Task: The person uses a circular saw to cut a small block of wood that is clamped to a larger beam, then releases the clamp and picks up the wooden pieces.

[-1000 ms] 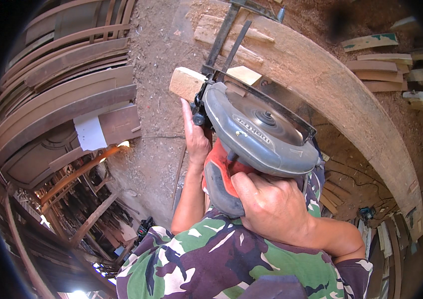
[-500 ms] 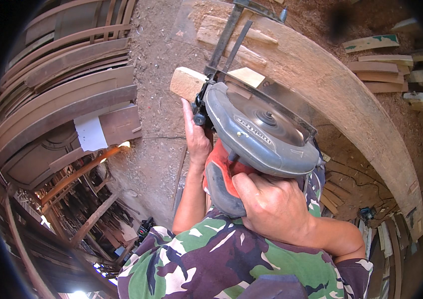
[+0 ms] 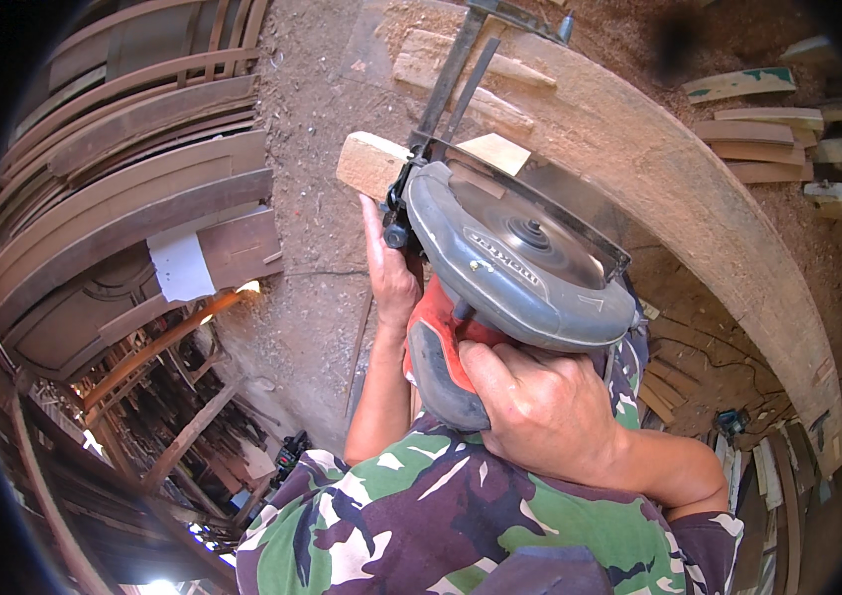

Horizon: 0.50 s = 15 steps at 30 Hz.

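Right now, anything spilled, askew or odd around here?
Sawdust is strewn over the long board, loose and unswept. A white sheet sits crooked against the stacked panels. The circular saw has a blurred blade, probably spinning, and the left hand is close to the saw: worth caution.

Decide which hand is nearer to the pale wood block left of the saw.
Left: left hand just below the wood block in the picture; right hand farther off, holding the circular saw.
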### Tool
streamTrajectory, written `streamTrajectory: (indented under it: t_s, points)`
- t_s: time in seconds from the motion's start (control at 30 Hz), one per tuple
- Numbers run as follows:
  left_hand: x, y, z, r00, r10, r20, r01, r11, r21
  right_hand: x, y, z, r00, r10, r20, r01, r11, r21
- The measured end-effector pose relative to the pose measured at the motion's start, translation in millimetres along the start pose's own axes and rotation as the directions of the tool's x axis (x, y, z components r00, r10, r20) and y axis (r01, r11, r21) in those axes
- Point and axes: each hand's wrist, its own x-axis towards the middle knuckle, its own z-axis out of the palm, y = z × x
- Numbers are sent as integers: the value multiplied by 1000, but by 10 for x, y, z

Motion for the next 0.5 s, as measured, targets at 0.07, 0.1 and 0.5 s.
streamTrajectory:
  t_s: [0.07,0.1,0.5]
  points:
    - [-4,1,-2,999,-28,-22,28,1000,9,3,6,3,1000,-3,0,3,1000,-1]
    - [-4,14,12,998,-43,-37,43,999,4,2,15,18,1000,-11,-18,11,1000,-12]
    - [34,155,123,993,-95,-63,94,995,-20,18,-8,19,1000,12,10,-12,1000,6]
